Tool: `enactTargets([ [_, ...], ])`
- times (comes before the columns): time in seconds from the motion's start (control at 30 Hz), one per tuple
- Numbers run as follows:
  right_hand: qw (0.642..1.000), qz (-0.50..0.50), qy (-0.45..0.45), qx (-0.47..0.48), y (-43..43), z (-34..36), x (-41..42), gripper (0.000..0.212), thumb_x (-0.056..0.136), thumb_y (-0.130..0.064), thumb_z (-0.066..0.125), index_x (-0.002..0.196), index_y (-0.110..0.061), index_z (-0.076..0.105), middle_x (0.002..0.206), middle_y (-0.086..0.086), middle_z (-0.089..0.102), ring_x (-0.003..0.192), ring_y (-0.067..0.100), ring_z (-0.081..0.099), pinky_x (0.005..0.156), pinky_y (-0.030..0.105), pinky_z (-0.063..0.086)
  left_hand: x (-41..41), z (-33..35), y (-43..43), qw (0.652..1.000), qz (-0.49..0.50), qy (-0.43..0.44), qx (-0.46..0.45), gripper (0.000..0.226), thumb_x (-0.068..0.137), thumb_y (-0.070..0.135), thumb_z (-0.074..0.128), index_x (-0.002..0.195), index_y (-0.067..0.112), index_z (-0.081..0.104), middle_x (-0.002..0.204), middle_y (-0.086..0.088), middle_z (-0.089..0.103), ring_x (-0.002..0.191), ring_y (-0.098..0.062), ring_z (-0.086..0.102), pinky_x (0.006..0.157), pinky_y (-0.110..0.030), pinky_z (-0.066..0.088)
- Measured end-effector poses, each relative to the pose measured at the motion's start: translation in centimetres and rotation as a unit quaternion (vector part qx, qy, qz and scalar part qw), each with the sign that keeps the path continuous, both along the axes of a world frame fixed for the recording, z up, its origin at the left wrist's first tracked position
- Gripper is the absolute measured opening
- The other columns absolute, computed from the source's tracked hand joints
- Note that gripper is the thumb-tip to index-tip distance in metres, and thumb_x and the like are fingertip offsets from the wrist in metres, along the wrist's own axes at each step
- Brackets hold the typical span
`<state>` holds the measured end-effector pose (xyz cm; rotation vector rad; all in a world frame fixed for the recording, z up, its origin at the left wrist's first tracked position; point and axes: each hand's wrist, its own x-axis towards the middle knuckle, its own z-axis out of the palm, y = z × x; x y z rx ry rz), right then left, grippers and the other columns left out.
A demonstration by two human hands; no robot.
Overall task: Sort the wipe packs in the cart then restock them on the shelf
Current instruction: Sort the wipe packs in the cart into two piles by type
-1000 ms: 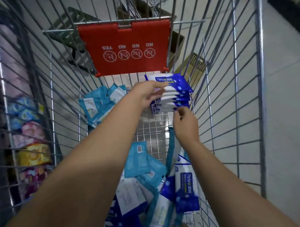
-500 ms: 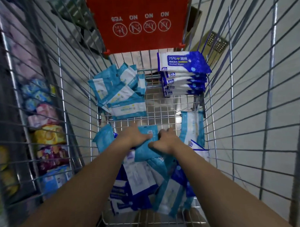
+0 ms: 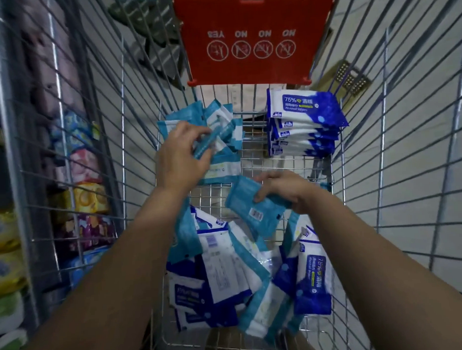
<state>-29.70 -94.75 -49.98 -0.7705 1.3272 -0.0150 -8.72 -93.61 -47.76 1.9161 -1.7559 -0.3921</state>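
I look down into a wire cart [image 3: 361,186]. A neat stack of dark blue wipe packs [image 3: 302,125] sits at its far right. A loose heap of light blue packs [image 3: 223,128] lies at the far left. My left hand [image 3: 182,155] pinches a light blue pack [image 3: 210,141] over that heap. My right hand [image 3: 285,190] grips another light blue pack [image 3: 254,208], barcode side up, above the middle of the cart. A mixed pile of dark and light blue packs [image 3: 228,279] fills the near end.
The red child-seat flap [image 3: 254,38] stands at the cart's far end. Shelves with colourful packaged goods [image 3: 76,196] run along the left, outside the wire wall. Pale floor tiles show to the right.
Both hands were on the near pile half a second ago. My left hand has since carried a light blue pack forward to the far-left heap, and my right has lifted another.
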Motion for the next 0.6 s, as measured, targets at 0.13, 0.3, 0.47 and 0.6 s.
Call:
enactTargets([
  [0.13,0.993,0.084,0.005,-0.085,-1.9,1.8,1.0,0.027,0.068,0.010,0.067,0.082,-0.013,0.071,0.084,0.002,0.069,0.072,0.018,0.060,0.059,0.025,0.049,1.4,-3.2,0.9,0.956,-0.185,-0.165,0.159,0.017,0.080,0.001,0.058,0.092,0.012,0.052,0.098,-0.011,0.055,0.090,-0.032,0.055,0.072,-0.042,0.044],
  [0.3,0.965,0.193,-0.001,-0.177,-2.7,2.6,3.4,0.036,0.069,0.009,0.068,0.091,-0.018,0.074,0.087,0.001,0.069,0.080,0.011,0.059,0.067,0.017,0.050,3.8,-7.6,2.5,0.938,-0.119,-0.071,0.317,0.019,0.084,0.015,0.063,0.103,0.014,0.063,0.109,-0.002,0.061,0.103,-0.024,0.059,0.086,-0.038,0.049],
  [0.47,0.964,0.162,-0.014,-0.210,-2.8,0.9,6.8,0.041,0.072,0.013,0.066,0.108,-0.006,0.070,0.088,0.001,0.066,0.071,0.004,0.056,0.058,0.010,0.047,3.0,-5.9,4.3,0.954,0.154,0.151,0.208,0.025,0.084,-0.004,0.047,0.091,0.006,0.069,0.092,-0.008,0.068,0.088,-0.025,0.063,0.074,-0.026,0.045],
  [0.6,0.941,0.126,0.053,-0.310,-2.5,-1.6,9.2,0.033,0.077,0.015,0.059,0.103,-0.003,0.068,0.097,0.010,0.067,0.087,0.016,0.062,0.078,0.024,0.052,2.4,-4.6,5.7,0.927,0.183,0.137,0.298,0.027,0.094,0.015,0.043,0.115,0.005,0.057,0.114,-0.015,0.062,0.103,-0.029,0.056,0.084,-0.032,0.042],
])
